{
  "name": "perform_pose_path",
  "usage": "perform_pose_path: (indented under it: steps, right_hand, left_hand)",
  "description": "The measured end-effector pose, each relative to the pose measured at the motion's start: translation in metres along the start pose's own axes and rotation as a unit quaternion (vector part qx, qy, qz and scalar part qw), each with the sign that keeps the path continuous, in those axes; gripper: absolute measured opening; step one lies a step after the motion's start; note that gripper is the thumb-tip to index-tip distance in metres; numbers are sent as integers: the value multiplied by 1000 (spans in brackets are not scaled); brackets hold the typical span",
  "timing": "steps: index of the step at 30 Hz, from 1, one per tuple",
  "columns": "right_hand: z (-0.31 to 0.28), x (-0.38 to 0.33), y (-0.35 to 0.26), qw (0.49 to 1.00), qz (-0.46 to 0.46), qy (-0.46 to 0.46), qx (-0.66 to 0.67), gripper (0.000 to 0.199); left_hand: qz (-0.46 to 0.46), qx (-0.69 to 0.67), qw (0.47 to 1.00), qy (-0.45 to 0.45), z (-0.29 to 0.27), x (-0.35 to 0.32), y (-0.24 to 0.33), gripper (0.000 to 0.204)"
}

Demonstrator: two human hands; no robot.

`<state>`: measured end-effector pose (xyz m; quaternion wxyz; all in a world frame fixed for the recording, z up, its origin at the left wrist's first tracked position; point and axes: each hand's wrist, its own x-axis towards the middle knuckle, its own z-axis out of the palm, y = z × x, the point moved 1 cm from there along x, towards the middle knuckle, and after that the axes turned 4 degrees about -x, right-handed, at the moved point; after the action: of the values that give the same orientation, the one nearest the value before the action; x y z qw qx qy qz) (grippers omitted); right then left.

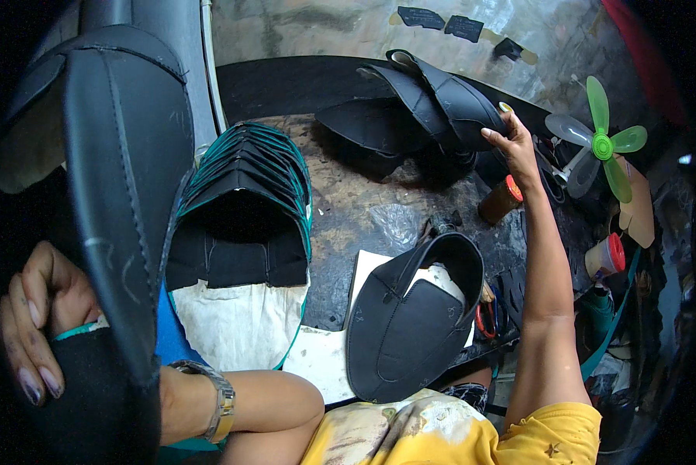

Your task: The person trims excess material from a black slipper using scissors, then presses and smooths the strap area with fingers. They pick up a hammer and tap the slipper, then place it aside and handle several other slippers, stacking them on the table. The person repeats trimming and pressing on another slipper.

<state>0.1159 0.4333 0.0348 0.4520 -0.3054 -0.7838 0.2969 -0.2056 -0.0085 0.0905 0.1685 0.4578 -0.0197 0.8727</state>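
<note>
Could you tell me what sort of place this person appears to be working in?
Most likely a small shoemaking workshop. A stack of teal-edged black shoe uppers sits on a stained, worn workbench, the right hand touches more black uppers, and the left hand grips another black upper.

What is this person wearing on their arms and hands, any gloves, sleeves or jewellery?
No gloves: both hands are bare. The left hand has longish nails with dark smudges, and a metal link wristwatch, silver and gold in tone, sits on that wrist. The right hand and its forearm are bare up to a short yellow sleeve, stained with pale and dark marks.
</note>
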Motion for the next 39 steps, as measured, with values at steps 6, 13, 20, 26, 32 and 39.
perform_pose_path:
  steps: [6, 13, 20, 26, 32, 39]
  right_hand:
    - [-1, -1, -2, 1000, -13, 9, -8, 21]
    - [-6, -21, -15, 998, -54, 10, -15, 18]
    - [-9, -55, -50, 969, -186, 49, -152, 20]
    - [-10, -90, -74, 821, -399, 68, -403, 16]
    - [-11, -112, -66, 818, -394, 69, -413, 18]
    - [-2, -123, -49, 840, -367, 82, -390, 17]
  left_hand:
    - [4, 0, 1000, -1, 3, 3, 0, 19]
    - [10, 1, 1000, -4, 5, 3, -1, 18]
    - [13, 0, 1000, -8, 8, 4, -3, 17]
    - [21, -3, 1000, -18, 12, 6, -5, 16]
    - [41, -5, 999, -22, 20, 11, -9, 16]
    - [69, -13, 997, 17, 24, 6, -10, 17]
